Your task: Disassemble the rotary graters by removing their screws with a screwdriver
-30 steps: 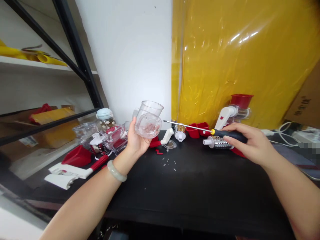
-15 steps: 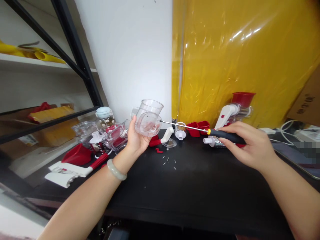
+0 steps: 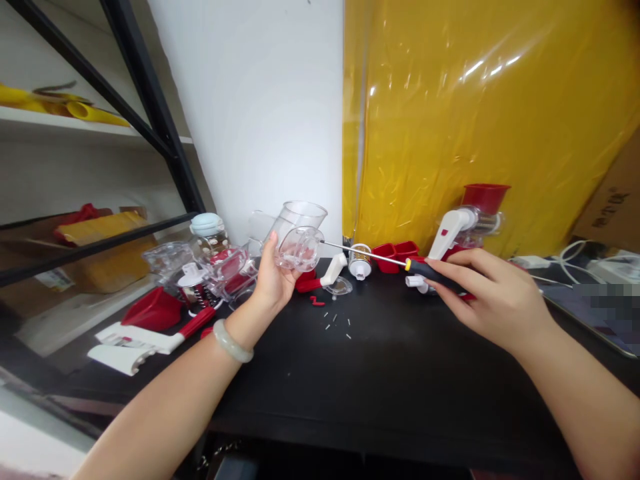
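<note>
My left hand [image 3: 274, 275] grips a clear plastic grater housing [image 3: 303, 215], its tube end tilted upward above the table. Closed around the dark handle of a screwdriver [image 3: 373, 255] is my right hand [image 3: 493, 297]. The screwdriver's thin shaft points left, and its tip is at the right edge of the housing's round part; whether it touches is hard to tell. Below, several small screws [image 3: 335, 320] lie scattered on the black table [image 3: 380, 387], near a small red plastic piece [image 3: 317, 301]. A white and red crank handle [image 3: 333, 272] rests just behind them.
An assembled rotary grater [image 3: 467, 217] stands at the back right, near white cables [image 3: 570, 257]. A grater drum [image 3: 360, 261] and red plastic parts [image 3: 395, 256] sit at the back. White, red and clear parts crowd the left, with a red hopper [image 3: 153, 309] among them.
The clear housing has turned slightly in my left hand, so its flat side tab shows more. My right hand and the screwdriver handle have shifted slightly left.
</note>
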A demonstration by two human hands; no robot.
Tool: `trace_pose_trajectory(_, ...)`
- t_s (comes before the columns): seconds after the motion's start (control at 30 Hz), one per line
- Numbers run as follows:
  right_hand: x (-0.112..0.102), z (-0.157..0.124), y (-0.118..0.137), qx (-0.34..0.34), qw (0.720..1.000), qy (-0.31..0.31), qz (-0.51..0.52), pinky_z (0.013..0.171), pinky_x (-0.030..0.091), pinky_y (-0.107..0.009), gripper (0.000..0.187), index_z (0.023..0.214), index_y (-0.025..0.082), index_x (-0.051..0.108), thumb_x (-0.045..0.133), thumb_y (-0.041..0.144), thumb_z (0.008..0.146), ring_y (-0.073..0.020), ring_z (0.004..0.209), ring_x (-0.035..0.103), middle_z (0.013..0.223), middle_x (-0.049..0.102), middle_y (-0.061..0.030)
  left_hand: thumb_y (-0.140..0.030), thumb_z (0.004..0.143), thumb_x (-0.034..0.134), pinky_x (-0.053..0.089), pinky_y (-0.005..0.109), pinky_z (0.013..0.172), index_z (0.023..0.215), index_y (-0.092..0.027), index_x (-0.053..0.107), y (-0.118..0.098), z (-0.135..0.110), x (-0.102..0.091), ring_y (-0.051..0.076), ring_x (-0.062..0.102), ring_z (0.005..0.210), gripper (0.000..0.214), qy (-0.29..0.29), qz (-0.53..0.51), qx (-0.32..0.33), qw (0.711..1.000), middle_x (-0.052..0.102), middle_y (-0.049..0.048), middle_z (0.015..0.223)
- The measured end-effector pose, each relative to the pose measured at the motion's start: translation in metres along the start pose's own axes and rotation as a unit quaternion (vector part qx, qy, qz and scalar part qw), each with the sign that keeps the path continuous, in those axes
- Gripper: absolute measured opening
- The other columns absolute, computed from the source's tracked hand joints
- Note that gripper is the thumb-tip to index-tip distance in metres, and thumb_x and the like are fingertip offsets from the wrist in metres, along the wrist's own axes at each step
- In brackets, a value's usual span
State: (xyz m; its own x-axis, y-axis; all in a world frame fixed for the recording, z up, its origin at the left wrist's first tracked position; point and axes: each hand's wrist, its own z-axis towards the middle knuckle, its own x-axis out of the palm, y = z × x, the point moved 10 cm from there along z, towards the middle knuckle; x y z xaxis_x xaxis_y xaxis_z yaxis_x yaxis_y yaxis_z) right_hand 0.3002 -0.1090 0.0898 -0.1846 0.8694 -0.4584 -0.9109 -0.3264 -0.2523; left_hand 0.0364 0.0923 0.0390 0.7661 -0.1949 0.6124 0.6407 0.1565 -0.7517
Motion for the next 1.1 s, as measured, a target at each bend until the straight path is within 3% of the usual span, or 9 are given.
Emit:
trace_pose_trajectory(0.23, 0.029, -0.004, -0.034, 0.135, 0.975, 0.062, 0.164, 0.077, 0.057, -0.036, 0.027, 0.104, 0.023, 0.074, 0.064, 0.044, 0.090, -0.0240, 0.085, 0.072, 0.098, 0.076, -0.0076, -0.051, 0.081, 0.069, 0.062, 0.036, 0.075, 0.096, -0.017, 0.065, -0.002, 0.000, -0.001, 0.025, 0.074, 0.083, 0.037, -0.005, 0.049, 0.014, 0.999, 0.074, 0.0071, 0.090)
trace_pose_trajectory(0.4, 0.062, -0.025, -0.069, 0.328, 0.889, 0.186, 0.261, 0.048, 0.047, -0.031, 0.045, 0.084, 0.022, 0.073, 0.059, 0.065, 0.084, -0.0168, 0.043, 0.057, 0.050, 0.062, 0.0004, -0.049, 0.074, 0.077, 0.061, 0.036, 0.070, 0.094, -0.018, 0.064, 0.000, -0.005, 0.001, 0.026, 0.073, 0.085, 0.040, 0.006, 0.084, 0.035, 0.996, 0.072, 0.0061, 0.090)
trace_pose_trajectory(0.47, 0.071, -0.030, -0.068, 0.357, 0.857, 0.215, 0.302, 0.047, 0.044, -0.029, 0.048, 0.078, 0.021, 0.070, 0.056, 0.066, 0.086, -0.0143, 0.039, 0.052, 0.043, 0.055, 0.0025, -0.050, 0.073, 0.078, 0.060, 0.036, 0.070, 0.096, -0.018, 0.064, -0.001, -0.006, 0.002, 0.026, 0.072, 0.085, 0.041, 0.009, 0.086, 0.043, 0.995, 0.072, 0.0063, 0.092)
trace_pose_trajectory(0.53, 0.075, -0.031, -0.064, 0.365, 0.842, 0.210, 0.338, 0.046, 0.045, -0.028, 0.047, 0.077, 0.020, 0.067, 0.058, 0.065, 0.086, -0.0123, 0.039, 0.051, 0.050, 0.059, 0.0015, -0.051, 0.075, 0.076, 0.060, 0.037, 0.073, 0.098, -0.018, 0.064, -0.001, -0.006, 0.002, 0.026, 0.072, 0.088, 0.042, 0.010, 0.082, 0.039, 0.996, 0.073, 0.0072, 0.094)
trace_pose_trajectory(0.63, 0.072, -0.027, -0.060, 0.351, 0.850, 0.156, 0.361, 0.047, 0.048, -0.028, 0.043, 0.095, 0.020, 0.065, 0.071, 0.060, 0.078, -0.0123, 0.046, 0.057, 0.080, 0.071, -0.0033, -0.051, 0.077, 0.075, 0.060, 0.038, 0.077, 0.099, -0.019, 0.063, -0.002, -0.004, 0.000, 0.026, 0.072, 0.093, 0.040, 0.002, 0.080, 0.032, 0.996, 0.073, 0.0078, 0.098)
trace_pose_trajectory(0.73, 0.065, -0.022, -0.055, 0.301, 0.883, 0.113, 0.341, 0.063, 0.058, -0.033, 0.047, 0.102, 0.023, 0.059, 0.081, 0.050, 0.071, -0.0209, 0.074, 0.071, 0.103, 0.071, -0.0077, -0.050, 0.077, 0.075, 0.059, 0.040, 0.079, 0.098, -0.020, 0.062, -0.004, -0.001, -0.004, 0.027, 0.072, 0.096, 0.039, -0.010, 0.077, 0.036, 0.996, 0.072, 0.0076, 0.098)
trace_pose_trajectory(0.8, 0.061, -0.020, -0.053, 0.274, 0.904, 0.106, 0.312, 0.072, 0.059, -0.037, 0.037, 0.095, 0.023, 0.059, 0.079, 0.045, 0.074, -0.0245, 0.084, 0.071, 0.101, 0.071, -0.0073, -0.049, 0.076, 0.076, 0.059, 0.040, 0.079, 0.099, -0.020, 0.062, -0.004, 0.000, -0.006, 0.028, 0.071, 0.097, 0.040, -0.014, 0.076, 0.038, 0.996, 0.072, 0.0078, 0.098)
trace_pose_trajectory(0.9, 0.053, -0.019, -0.056, 0.264, 0.926, 0.093, 0.253, 0.071, 0.058, -0.039, 0.025, 0.086, 0.024, 0.065, 0.076, 0.044, 0.077, -0.0246, 0.078, 0.071, 0.087, 0.072, -0.0041, -0.051, 0.077, 0.075, 0.059, 0.040, 0.078, 0.103, -0.019, 0.062, 0.000, 0.000, -0.007, 0.029, 0.070, 0.098, 0.042, -0.017, 0.088, 0.029, 0.996, 0.072, 0.0096, 0.099)
trace_pose_trajectory(1.1, 0.044, -0.015, -0.058, 0.258, 0.937, 0.073, 0.223, 0.067, 0.058, -0.039, 0.028, 0.090, 0.026, 0.075, 0.077, 0.050, 0.076, -0.0253, 0.075, 0.072, 0.086, 0.076, -0.0028, -0.048, 0.077, 0.075, 0.061, 0.037, 0.072, 0.104, -0.019, 0.064, 0.006, -0.002, -0.005, 0.026, 0.070, 0.093, 0.041, -0.021, 0.103, 0.006, 0.994, 0.072, 0.0083, 0.096)
